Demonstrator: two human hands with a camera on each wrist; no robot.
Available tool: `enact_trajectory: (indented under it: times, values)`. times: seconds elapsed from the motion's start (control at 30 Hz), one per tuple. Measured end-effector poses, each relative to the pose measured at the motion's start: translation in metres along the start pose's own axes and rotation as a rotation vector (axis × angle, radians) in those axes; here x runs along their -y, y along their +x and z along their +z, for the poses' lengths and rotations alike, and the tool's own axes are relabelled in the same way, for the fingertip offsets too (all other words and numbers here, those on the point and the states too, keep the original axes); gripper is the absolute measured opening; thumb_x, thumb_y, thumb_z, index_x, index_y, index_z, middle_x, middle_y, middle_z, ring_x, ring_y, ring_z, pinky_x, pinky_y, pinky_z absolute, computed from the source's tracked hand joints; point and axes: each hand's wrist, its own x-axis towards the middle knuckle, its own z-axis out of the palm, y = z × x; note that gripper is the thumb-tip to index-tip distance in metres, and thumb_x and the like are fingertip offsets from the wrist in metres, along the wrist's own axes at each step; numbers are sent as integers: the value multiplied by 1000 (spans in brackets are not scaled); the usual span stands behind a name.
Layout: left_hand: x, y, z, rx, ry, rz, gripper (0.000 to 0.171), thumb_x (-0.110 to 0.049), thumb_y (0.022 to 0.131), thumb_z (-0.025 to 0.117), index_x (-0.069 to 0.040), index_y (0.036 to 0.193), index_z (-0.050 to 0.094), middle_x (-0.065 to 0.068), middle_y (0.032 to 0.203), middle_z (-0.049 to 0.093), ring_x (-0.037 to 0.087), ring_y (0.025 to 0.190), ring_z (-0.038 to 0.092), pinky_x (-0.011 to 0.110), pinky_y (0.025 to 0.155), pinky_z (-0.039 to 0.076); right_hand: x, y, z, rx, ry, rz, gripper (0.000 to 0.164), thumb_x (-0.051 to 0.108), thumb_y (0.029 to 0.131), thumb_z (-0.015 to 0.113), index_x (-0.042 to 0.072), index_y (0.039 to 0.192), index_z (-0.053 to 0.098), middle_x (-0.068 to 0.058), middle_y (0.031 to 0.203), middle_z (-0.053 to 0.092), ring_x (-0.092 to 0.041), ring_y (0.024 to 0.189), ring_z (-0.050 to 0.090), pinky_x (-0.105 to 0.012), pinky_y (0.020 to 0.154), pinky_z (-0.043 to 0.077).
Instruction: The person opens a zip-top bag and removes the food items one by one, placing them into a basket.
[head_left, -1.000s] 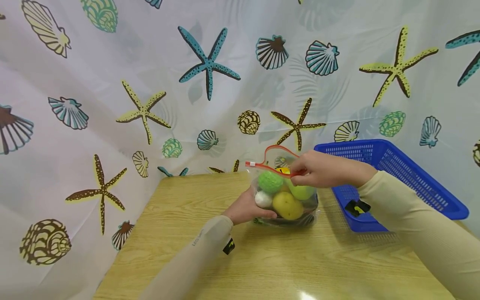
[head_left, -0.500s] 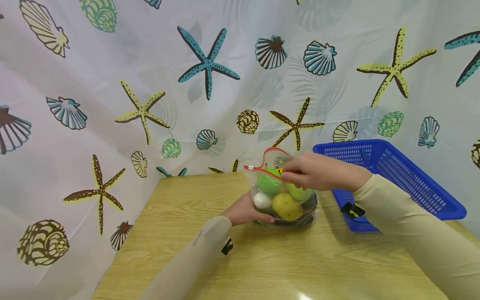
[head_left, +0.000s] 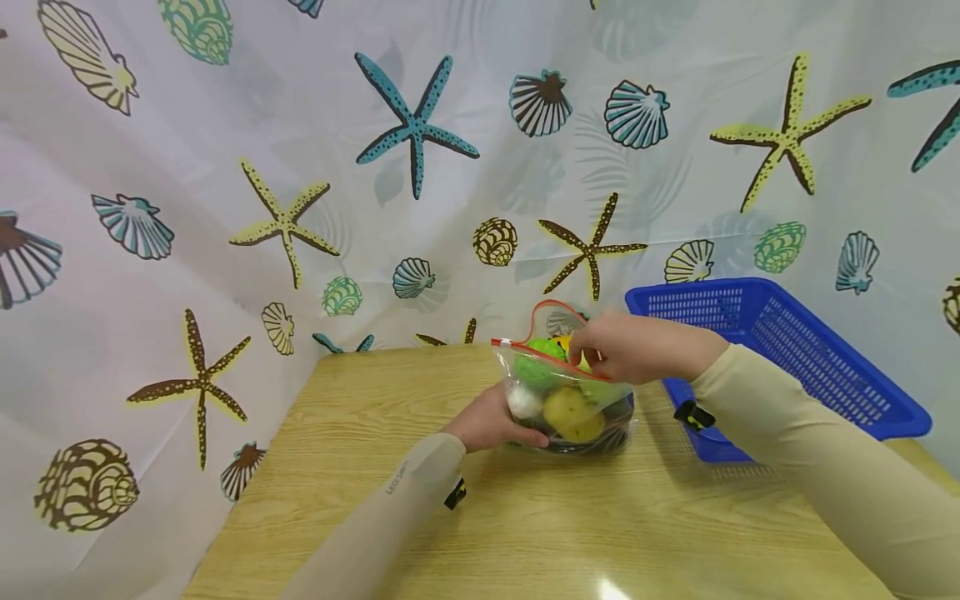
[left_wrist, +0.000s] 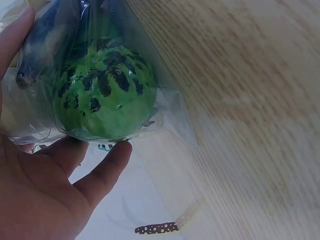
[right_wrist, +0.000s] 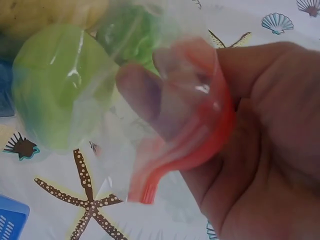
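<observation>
A clear zip bag point(head_left: 585, 393) with a red rim point(head_left: 551, 360) and a white slider point(head_left: 505, 342) stands on the table. Through the film show a yellow potato-like piece point(head_left: 573, 417), a small white piece point(head_left: 523, 402) and a bright green ball-like piece point(head_left: 536, 367). In the left wrist view, a green round piece with dark patches point(left_wrist: 107, 92) presses against the film. My left hand point(head_left: 487, 421) holds the bag's left side, thumb in front. My right hand point(head_left: 637, 346) grips the red rim, fingers curled over it at the bag's mouth; part of the rim is hidden behind it.
A blue perforated basket point(head_left: 817, 342) stands right of the bag, partly behind my right forearm. Beneath lies a wood-grain table point(head_left: 390, 383). Behind it hangs a white curtain point(head_left: 315, 108) printed with starfish and shells.
The front rim has come down and toward me, and the mouth looks wider. My right hand first shifted left, then slightly down. My left hand stays at the bag's side.
</observation>
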Motion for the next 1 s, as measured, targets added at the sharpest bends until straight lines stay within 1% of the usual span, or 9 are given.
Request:
enact_trajectory:
  times: [0.03,0.17,0.27,0.43,0.57,0.67,0.77,0.9,1.0]
  values:
    - [-5,-3,0,-2,2,-9,79,-19,67,87,-26,134,46,-10,121,55,6,106,50,41,96,42,0,1,1,6,-17,-2,26,-4,82,62,11,103,69,0,81,62,-11,68,53,-32,61,50]
    - [-5,-4,0,-4,7,-13,78,-19,67,87,-25,134,46,-10,119,56,6,104,51,41,95,43,2,4,3,-10,-85,8,31,4,75,74,8,105,67,-7,94,64,-19,80,56,-37,67,53]
    - [-5,-3,0,-10,5,0,79,-19,68,87,-24,135,45,-9,120,56,7,105,50,42,96,42,1,6,3,-34,-142,20,39,13,74,79,6,110,65,-11,105,63,-23,89,57,-40,73,54]
    - [3,1,1,-20,4,16,80,-21,66,88,-24,135,46,-10,121,56,6,107,50,41,97,41,0,14,0,-34,-196,8,43,18,80,75,1,117,63,-15,113,63,-27,100,56,-44,83,52]
    - [18,6,3,-24,11,2,82,-29,64,89,-31,134,45,-13,121,55,3,108,49,38,97,41,0,22,-1,53,-188,52,45,16,85,70,-3,124,58,-18,117,63,-29,104,56,-46,88,50]
    - [26,9,5,-23,7,-9,86,-33,62,89,-35,135,42,-14,123,54,3,109,48,37,97,41,0,28,0,104,-187,92,38,15,85,68,-2,119,61,-15,109,65,-25,94,59,-44,83,52]
    - [29,10,6,-23,8,-9,90,-35,62,89,-36,137,39,-14,124,53,4,109,48,37,97,41,0,32,2,125,-187,129,35,26,84,70,2,109,63,-10,97,67,-19,83,59,-41,77,53]
    - [26,9,6,-30,22,-18,92,-34,62,89,-37,137,37,-14,122,53,3,108,48,37,97,41,-1,36,6,125,-198,173,42,42,81,72,7,101,62,-5,87,65,-17,76,57,-41,74,53]
    - [21,6,6,-36,15,-18,92,-29,63,89,-36,138,36,-14,122,53,3,108,48,37,98,41,-3,38,10,116,-230,191,38,44,81,71,9,94,62,-1,82,61,-17,71,54,-40,67,52]
